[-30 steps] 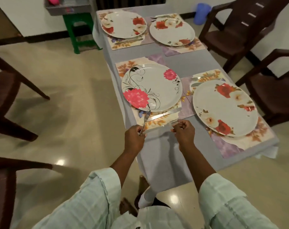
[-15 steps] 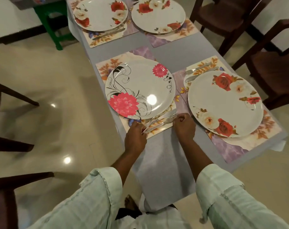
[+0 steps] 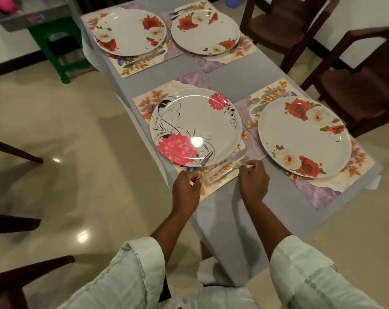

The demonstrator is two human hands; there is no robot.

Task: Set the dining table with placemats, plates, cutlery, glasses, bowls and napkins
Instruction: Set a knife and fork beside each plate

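A white plate with pink flowers (image 3: pixel 195 126) sits on a floral placemat (image 3: pixel 220 179) at the table's near left. My left hand (image 3: pixel 185 192) pinches the handle of a fork (image 3: pixel 205 160) whose tines lie against the plate's near rim. Beside it a knife (image 3: pixel 228 162) and another piece of cutlery (image 3: pixel 224 175) lie on the placemat. My right hand (image 3: pixel 253 184) holds that second piece at its far end. A rose plate (image 3: pixel 304 137) with a fork and knife (image 3: pixel 267 100) behind it sits on the near right.
Two more rose plates (image 3: pixel 130 32) (image 3: pixel 205 31) on placemats stand at the far end of the grey table (image 3: pixel 222 81). Dark wooden chairs (image 3: pixel 362 85) line the right side. A green stool (image 3: pixel 53 45) with a grey tray stands at the far left.
Both hands moved forward onto the placemat with the cutlery, then the fork's tines came to the plate's near rim. The view shifted and tilted.
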